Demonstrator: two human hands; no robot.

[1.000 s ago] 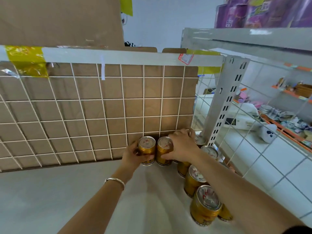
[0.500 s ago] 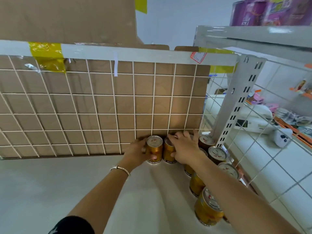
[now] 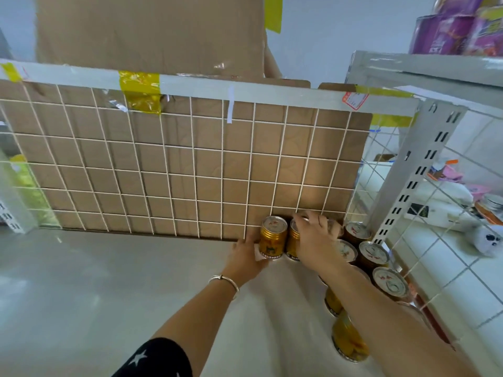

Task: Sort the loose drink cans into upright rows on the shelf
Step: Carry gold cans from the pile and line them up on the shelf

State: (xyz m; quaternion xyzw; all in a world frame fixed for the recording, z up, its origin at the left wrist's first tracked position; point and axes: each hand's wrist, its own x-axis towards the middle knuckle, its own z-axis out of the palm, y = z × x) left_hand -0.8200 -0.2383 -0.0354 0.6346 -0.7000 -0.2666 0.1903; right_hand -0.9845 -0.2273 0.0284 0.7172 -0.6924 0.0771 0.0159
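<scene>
A person's view down onto a pale, smooth shelf [image 3: 109, 295], bare on its left side; behind it stands a white wire grid [image 3: 163, 170] backed with brown cardboard [image 3: 136, 36] and patched with yellow tape [image 3: 140, 91], which acts as a back stop for the rows; reaching in from below, the left hand [image 3: 246, 254], with a silver bracelet [image 3: 226, 281] at the wrist, lies against the left side of the leftmost can [image 3: 273, 238], probably steadying it; its fingers are hidden, so whether they curl round cannot be told; touching that upright gold can is a second can [image 3: 292, 242], and the right hand [image 3: 315, 240] covers it, fingers bent over its rim, seemingly pressing it against its neighbour and the grid; further right, more upright cans [image 3: 374, 254] run in two lines towards the viewer along the shelf's right edge, partly hidden by the arm; beyond them rises a slotted grey upright post [image 3: 402, 180], with white floor tiles [image 3: 449, 281] below and purple packs [image 3: 457, 25] above.
</scene>
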